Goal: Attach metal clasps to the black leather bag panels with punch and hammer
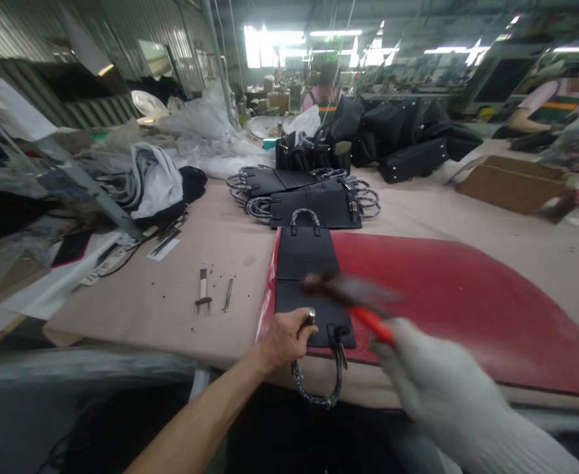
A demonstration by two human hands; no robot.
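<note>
Our bare left hand (285, 337) is curled tight, forearm (214, 413) slanting inward; our gloved right hand (420, 368), blurred, is clenched.

A mat (442, 289) lies along the worktable's (121, 316) near edge; on its left end rests a handled bag panel (303, 253). Left of the mat, towards the near left corner, lie a two-pronged punch (203, 286) and, right of it, a rod (228, 295). Behind are stacked bag panels (319, 205), then bags (388, 125); a cardboard box (516, 187) sits to their right.

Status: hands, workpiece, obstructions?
Bare left hand gripping silver metal tool. White-gloved right hand holding red-handled hammer. Flat black panel on red mat; hammer obscures part.
</note>
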